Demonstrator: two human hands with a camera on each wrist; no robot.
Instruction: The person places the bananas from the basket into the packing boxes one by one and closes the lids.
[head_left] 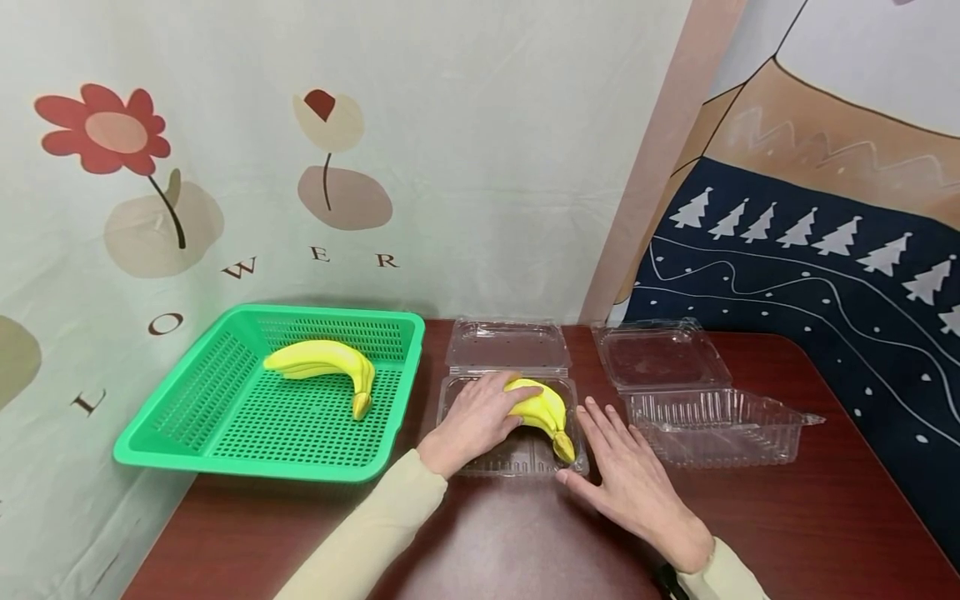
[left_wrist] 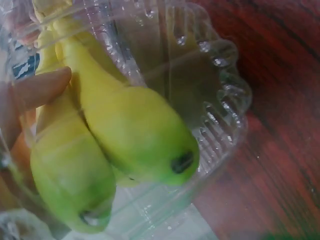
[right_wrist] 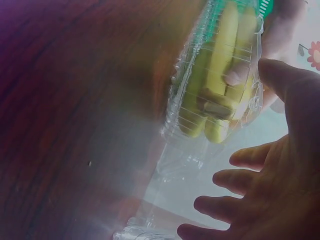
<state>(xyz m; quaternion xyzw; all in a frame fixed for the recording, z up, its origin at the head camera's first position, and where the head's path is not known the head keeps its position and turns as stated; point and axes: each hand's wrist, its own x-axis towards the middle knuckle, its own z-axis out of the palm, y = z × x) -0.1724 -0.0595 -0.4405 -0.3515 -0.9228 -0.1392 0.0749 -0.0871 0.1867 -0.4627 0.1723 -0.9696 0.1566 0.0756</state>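
In the head view my left hand [head_left: 474, 422] grips a bunch of yellow bananas [head_left: 546, 407] from its left side. The bunch lies inside a clear plastic clamshell container [head_left: 491, 468] with its lid [head_left: 510, 346] folded back. Greenish, dark-tipped ends of the bananas [left_wrist: 142, 132] show through the plastic in the left wrist view, with a finger [left_wrist: 50, 84] across them. My right hand [head_left: 633, 479] is beside the container's right side with its fingers spread, holding nothing. The right wrist view shows those fingers [right_wrist: 235, 182] straight, near the container wall.
To the left stands a green plastic basket [head_left: 247, 468] holding another bunch of bananas [head_left: 326, 357]. A second clear clamshell container [head_left: 720, 433] lies at the right with its lid [head_left: 663, 354] folded back. A printed curtain [head_left: 495, 167] hangs behind the red-brown table [head_left: 487, 533].
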